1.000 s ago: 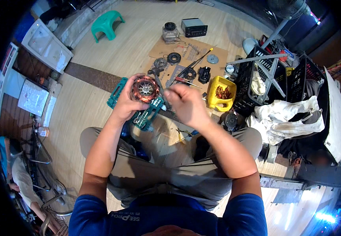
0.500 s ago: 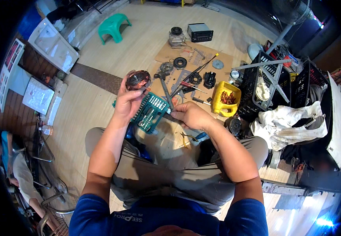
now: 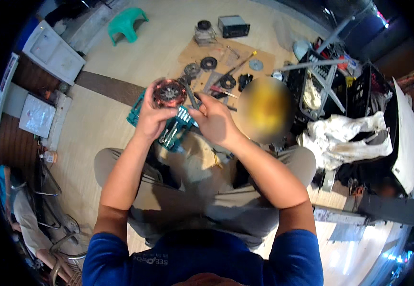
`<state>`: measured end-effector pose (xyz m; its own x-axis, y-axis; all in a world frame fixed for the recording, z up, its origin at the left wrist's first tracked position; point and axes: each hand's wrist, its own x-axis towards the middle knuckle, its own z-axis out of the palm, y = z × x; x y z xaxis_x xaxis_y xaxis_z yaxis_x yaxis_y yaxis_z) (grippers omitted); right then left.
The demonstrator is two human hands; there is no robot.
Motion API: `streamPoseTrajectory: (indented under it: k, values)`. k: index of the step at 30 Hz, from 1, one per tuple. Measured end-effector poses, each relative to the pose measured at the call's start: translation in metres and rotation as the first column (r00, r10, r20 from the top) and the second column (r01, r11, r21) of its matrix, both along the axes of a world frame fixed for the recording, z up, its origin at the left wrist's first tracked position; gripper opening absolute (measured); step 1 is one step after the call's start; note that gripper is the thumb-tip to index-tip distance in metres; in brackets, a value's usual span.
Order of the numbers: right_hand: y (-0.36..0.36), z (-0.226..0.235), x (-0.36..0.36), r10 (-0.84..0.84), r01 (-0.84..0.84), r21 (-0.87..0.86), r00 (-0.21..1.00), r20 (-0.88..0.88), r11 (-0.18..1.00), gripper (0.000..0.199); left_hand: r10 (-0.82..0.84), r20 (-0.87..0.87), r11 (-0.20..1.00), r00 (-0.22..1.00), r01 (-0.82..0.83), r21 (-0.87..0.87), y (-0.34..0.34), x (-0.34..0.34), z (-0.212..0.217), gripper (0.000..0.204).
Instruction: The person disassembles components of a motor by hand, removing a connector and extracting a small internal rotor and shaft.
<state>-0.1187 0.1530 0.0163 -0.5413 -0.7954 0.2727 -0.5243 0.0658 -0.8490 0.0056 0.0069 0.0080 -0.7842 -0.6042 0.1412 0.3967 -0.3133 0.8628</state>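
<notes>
My left hand [image 3: 152, 119] holds up a round copper-wound motor stator [image 3: 169, 92], its face turned toward me. My right hand [image 3: 212, 120] grips a slim metal tool [image 3: 191, 97] whose tip points up beside the stator's right edge. Below both hands lies an open teal socket-set case [image 3: 173, 129] with metal bits in it. Both forearms come in from the lower edge over my knees in grey trousers.
A cardboard sheet [image 3: 192, 52] on the floor carries several round metal parts [image 3: 209, 63], a screwdriver [image 3: 238, 66] and a small engine [image 3: 205, 33]. A green stool [image 3: 126, 21] stands far left. Black crates [image 3: 336, 81] and white rags [image 3: 345, 138] crowd the right.
My left hand raised the stator and turned its face toward me. My right hand came up from the socket case with the slim tool, close to the stator.
</notes>
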Motion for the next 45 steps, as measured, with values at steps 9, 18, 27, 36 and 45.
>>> streamPoseTrajectory:
  k: [9, 18, 27, 36, 45]
  values:
    - [0.003, -0.001, -0.001, 0.181, -0.331, 0.073, 0.674, 0.716, 0.941, 0.02, -0.02, -0.044, 0.994, 0.999, 0.024, 0.103, -0.024, 0.012, -0.014, 0.046]
    - [0.123, 0.038, -0.002, 0.07, -0.48, 0.121, 0.362, 0.929, 0.869, 0.021, -0.152, -0.088, 0.974, 0.984, 0.165, 0.158, -0.061, 0.023, -0.029, 0.041]
    - [0.41, 0.04, 0.014, -0.442, -0.214, 0.614, 0.523, 0.729, 0.759, 0.02, -0.327, -0.028, 0.943, 0.944, 0.329, 0.059, 0.003, 0.019, -0.015, 0.054]
    - [0.512, -0.012, 0.025, -0.527, -0.142, 0.574, 0.27, 0.806, 0.806, 0.036, -0.281, 0.044, 0.96, 0.959, 0.28, 0.016, 0.035, 0.018, -0.009, 0.069]
    - [0.272, 0.087, -0.041, -0.267, 0.222, 0.53, 0.964, 0.009, 0.818, 0.036, -0.193, 0.085, 0.981, 0.978, 0.189, 0.053, 0.049, 0.024, 0.007, 0.084]
